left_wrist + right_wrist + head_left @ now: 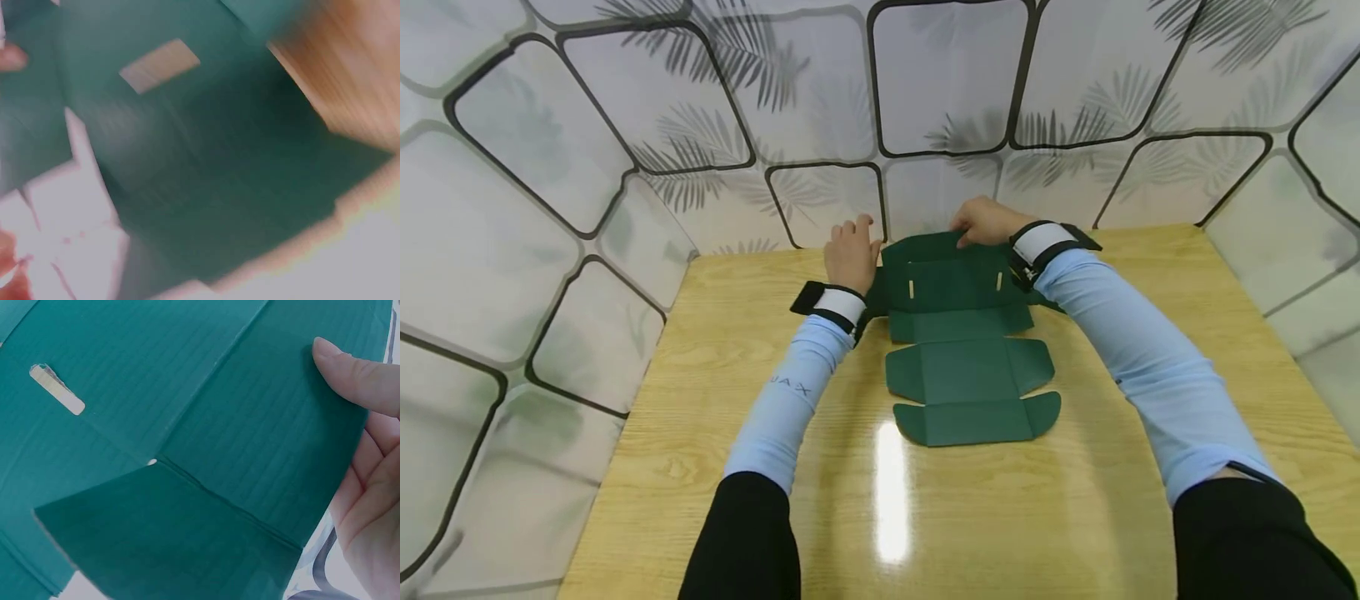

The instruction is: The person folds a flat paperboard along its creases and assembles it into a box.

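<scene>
A dark green flattened cardboard box (967,371) lies on the table, with its far panel raised. Two narrow slots show pale through that panel. At the far right edge my right hand (992,222) pinches the panel, thumb (350,372) on the near face and the fingers behind it. My left hand (852,252) is held up beside the far left corner, fingers loosely bent and apart from the panel. The left wrist view is blurred; the green cardboard (206,162) and one slot fill most of it. A folded side flap (169,531) juts out in the right wrist view.
The box rests on a glossy wood-grain table (737,367). Behind and at both sides stands a pale curtain (820,83) with dark outlines and leaf prints. Nearer flaps of the box lie flat on the table.
</scene>
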A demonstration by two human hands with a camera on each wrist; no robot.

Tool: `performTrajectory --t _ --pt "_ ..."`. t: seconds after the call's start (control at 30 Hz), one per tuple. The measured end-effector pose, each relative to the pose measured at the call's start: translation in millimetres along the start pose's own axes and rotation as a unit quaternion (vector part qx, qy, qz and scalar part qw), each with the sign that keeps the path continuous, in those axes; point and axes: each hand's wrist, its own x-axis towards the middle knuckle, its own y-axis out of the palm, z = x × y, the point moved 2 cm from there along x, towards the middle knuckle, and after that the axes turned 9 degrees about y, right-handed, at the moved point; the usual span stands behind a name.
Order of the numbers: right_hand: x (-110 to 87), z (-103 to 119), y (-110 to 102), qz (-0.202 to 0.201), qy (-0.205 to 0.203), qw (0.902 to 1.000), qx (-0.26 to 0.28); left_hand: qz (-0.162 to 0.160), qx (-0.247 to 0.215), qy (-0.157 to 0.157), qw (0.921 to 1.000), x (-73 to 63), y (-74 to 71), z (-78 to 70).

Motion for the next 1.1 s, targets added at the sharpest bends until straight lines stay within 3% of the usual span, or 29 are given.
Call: performTrajectory --t 0.07,0.13,0.23,0.37,0.53,0.67,0.83,1.1 --pt "1.5 2.4 -1.0 -0.002 0.001 1.0000 0.003 0.076 -0.015 0.010 0.9969 3.0 2.5 15.0" --pt "2.5 4.0 0.1 -0.005 -0.005 1.0000 -0.001 0.134 -0.060 0.032 0.9885 3.2 6.0 20.9" --pt "3.8 5.1 3.6 -0.009 -0.009 0.9999 -0.003 0.167 -0.119 0.075 0.9758 3.3 11.4 17.0" --pt "6.2 8.5 5.6 -0.015 -0.012 0.9998 -0.003 0.154 -0.121 0.093 0.9764 5.5 14.8 3.7" --pt "6.5 10.0 6.4 -0.015 -0.005 0.9999 0.003 0.124 -0.100 0.063 0.9852 7.9 15.1 -7.8" --pt "4.4 10.8 7.4 -0.023 -0.007 0.9997 0.002 0.114 -0.077 0.058 0.9888 8.9 15.6 -11.1" --pt "5.7 14.2 9.6 -0.032 0.004 0.9994 0.010 0.094 -0.048 0.058 0.9927 8.4 16.0 -9.5" --pt "2.3 6.8 11.6 -0.047 0.006 0.9989 0.005 0.068 -0.052 0.085 0.9927 -3.2 8.8 3.7"
